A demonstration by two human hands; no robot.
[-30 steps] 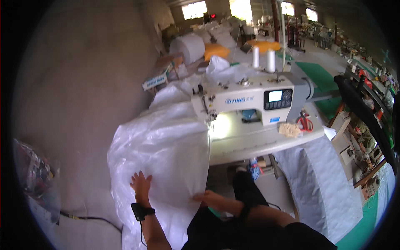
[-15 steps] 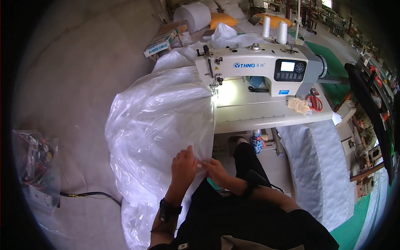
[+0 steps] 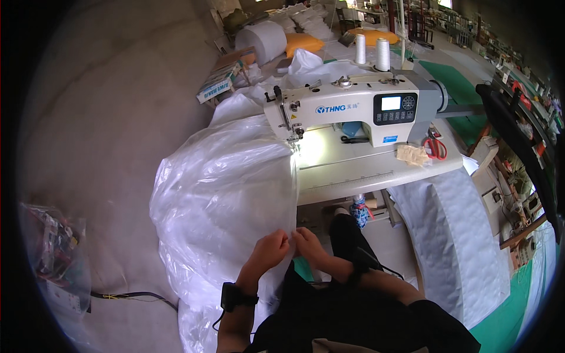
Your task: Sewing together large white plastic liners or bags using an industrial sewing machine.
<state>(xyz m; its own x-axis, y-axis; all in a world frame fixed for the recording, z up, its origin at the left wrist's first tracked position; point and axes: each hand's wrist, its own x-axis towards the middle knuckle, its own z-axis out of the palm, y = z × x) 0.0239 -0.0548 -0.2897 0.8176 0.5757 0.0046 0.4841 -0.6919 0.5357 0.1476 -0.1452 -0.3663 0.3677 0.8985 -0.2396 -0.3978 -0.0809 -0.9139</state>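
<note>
A large white plastic sheet [image 3: 218, 194] spills from the floor up to the table [image 3: 365, 173]. The left hand [image 3: 268, 252] and right hand [image 3: 309, 244] pinch its near edge with closed fingers. Behind stands a white sewing machine [image 3: 353, 109], with red-handled scissors [image 3: 434, 146] further right.

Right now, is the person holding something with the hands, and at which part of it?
Yes. The left hand and the right hand both pinch the white plastic sheet at its near right edge, side by side, in front of the sewing machine.
</note>
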